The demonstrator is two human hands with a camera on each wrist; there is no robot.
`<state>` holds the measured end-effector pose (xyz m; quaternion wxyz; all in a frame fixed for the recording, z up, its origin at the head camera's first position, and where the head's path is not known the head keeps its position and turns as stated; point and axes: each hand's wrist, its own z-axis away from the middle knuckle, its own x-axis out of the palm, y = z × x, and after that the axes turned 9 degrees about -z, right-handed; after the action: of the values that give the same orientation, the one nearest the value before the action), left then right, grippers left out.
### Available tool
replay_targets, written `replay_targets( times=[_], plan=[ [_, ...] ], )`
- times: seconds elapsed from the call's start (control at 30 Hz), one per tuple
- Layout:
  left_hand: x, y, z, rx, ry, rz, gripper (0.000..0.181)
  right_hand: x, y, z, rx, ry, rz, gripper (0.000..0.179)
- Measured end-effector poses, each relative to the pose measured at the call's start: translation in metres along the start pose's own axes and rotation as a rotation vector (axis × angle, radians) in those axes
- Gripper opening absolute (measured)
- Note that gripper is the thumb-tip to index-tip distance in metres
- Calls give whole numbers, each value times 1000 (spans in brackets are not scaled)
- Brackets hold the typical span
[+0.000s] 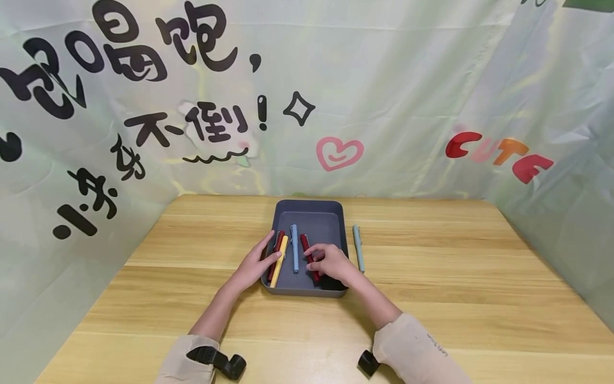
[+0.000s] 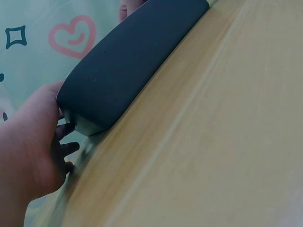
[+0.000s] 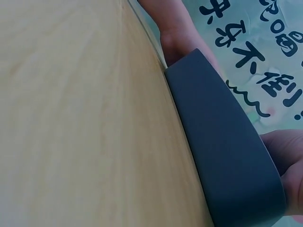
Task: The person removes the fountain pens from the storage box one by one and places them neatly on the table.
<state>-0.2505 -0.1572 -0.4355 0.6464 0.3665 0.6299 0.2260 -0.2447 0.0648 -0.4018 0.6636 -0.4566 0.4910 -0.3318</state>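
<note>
A dark grey tray (image 1: 328,226) stands on the table with several pens inside. My left hand (image 1: 250,270) holds its left wall, thumb inside the rim near a yellow pen (image 1: 275,274); in the left wrist view the fingers curl outside the tray's corner (image 2: 113,71). Beside the yellow pen lies a dark red pen (image 1: 280,235), partly covered. A light blue pen (image 1: 295,248) lies upright in the tray's middle. With thumb and fingers, my right hand (image 1: 333,263) pinches a second dark red pen (image 1: 304,241) in the right half. The tray wall (image 3: 222,137) hides the pens from both wrist views.
A pale teal pen (image 1: 358,249) lies on the wooden table (image 1: 431,298), just right of the tray. Behind and at both sides hangs a printed cloth (image 1: 398,96) with black writing and a pink heart. Black wrist mounts (image 1: 230,365) sit on the sleeves.
</note>
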Motion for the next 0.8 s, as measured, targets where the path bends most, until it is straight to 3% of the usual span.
replay_targets(
  times=[0.8],
  plan=[
    [1,-2,1,16,3,22,67,-13,-10,10,-40,19,-63,27]
  ],
)
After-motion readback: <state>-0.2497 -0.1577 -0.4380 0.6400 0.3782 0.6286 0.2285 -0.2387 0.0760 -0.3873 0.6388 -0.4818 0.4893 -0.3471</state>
